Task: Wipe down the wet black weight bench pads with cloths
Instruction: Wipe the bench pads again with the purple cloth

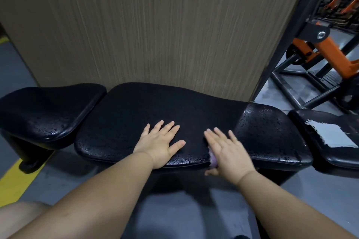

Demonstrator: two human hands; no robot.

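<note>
On the left, a small black pad (48,110) dotted with drops, then the long pad (145,106) with the left hand (161,141) flat on it, fingers spread wide, holding nothing. Next, the right hand (227,151), straight fingers pressing a purple cloth (213,159) down at the pad's near edge, just beside the shiny wet end (266,132). Soft and light, likely quick to slide on the slick pad: best pressed flat under the palm, not pinched.
</note>
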